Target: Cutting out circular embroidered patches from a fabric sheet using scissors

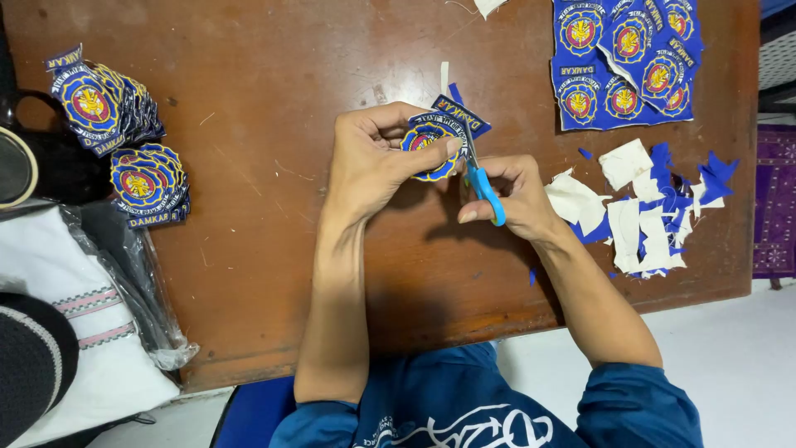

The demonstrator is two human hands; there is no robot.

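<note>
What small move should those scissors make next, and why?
Probably another short snip along the rim: the left hand holds the round patch, the right hand has the scissors at its edge, and blue trim is uncut.

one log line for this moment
left hand: holds round patch | right hand: cuts it with scissors | scraps right | cut patches left

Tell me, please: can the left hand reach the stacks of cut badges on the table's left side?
Probably yes: bare table lies between the left hand and the stacks of cut badges, but it currently holds a badge.
</note>
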